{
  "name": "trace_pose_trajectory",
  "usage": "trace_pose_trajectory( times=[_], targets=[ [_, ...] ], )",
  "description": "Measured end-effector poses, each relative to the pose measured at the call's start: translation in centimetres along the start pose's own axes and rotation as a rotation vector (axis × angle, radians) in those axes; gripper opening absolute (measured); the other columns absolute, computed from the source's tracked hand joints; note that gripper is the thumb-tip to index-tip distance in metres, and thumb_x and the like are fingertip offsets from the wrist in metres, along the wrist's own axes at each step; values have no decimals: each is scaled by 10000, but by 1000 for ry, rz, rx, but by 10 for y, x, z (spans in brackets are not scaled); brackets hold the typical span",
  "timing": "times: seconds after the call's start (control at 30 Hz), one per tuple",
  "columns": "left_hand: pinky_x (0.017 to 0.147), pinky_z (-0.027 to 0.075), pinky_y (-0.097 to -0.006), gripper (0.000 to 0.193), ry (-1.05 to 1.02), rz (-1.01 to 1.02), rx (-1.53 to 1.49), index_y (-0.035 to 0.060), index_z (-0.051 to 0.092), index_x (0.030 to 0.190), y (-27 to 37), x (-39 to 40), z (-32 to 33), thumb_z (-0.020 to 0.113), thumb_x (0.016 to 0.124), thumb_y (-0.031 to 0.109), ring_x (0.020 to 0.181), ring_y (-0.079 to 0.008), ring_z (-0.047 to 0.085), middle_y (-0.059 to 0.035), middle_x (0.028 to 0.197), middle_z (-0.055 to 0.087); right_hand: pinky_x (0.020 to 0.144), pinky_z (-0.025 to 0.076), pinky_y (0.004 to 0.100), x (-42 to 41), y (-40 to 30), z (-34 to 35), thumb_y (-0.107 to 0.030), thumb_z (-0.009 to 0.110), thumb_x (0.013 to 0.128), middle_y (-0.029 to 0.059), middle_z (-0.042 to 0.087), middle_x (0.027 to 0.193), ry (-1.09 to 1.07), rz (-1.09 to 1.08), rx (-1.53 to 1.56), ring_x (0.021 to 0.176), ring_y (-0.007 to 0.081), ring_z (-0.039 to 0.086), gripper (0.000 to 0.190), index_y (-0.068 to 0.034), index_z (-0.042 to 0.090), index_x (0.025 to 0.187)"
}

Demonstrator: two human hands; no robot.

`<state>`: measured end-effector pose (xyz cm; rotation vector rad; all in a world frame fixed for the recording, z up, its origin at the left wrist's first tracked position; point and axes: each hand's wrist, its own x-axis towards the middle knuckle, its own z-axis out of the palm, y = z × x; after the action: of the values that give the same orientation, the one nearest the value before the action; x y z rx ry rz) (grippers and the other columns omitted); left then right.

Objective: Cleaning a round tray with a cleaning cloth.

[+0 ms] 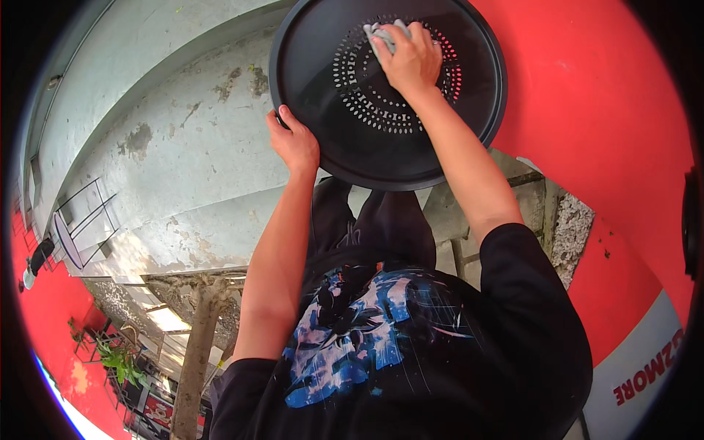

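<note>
A round black tabletop [308, 71] with a raised rim spans the top middle of the head view. Rings of small cut-out holes surround its centre, and light shows through them. My left hand [296, 140] grips the rim at the lower left, its thumb on the upper face. Bunched under the fingers of my right hand [413, 60] is a grey cloth [388, 36], pressed onto the perforated middle. My right forearm crosses over the lower right of the rim. Whatever holds the tabletop up from below is hidden.
A bright red wall [599, 93] rises close on the right. To the left is a worn grey concrete ledge [181, 148] with peeling paint. A tree trunk [198, 352], a leafy plant [118, 360] and a metal-framed round table [69, 239] are at lower left. Paving [470, 258] lies near my legs.
</note>
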<state>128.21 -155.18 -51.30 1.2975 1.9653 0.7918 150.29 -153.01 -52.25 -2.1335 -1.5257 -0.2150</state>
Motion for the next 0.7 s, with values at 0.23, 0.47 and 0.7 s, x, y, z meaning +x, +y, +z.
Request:
trace_pose_trajectory(
  times=[0.23,0.47,0.7],
  targets=[
    [760,431,-492,370,22,22,-36,-17,515,1109,-4,-1,6,428,996,325,882,-468,580,-273,934,629,792,469,457,21,103,-25,-462,589,855,61,575,978,-23,270,-273,941,296,603,331,-200,662,1042],
    [775,432,-416,361,-5,17,-62,-21,529,1064,-8,-1,5,402,1007,312,822,-349,567,-210,906,615,783,448,430,-18,19,-20,-393,615,849,71,557,949,-102,214,-50,914,268,590,289,-139,660,980],
    [718,416,-409,323,-4,63,-201,-24,528,979,-21,8,7,388,1003,266,732,-283,501,-172,815,568,687,449,385,-92,-89,-38,-270,716,760,47,563,886,-289,-172,332,813,235,594,234,-153,685,961]
  ],
)
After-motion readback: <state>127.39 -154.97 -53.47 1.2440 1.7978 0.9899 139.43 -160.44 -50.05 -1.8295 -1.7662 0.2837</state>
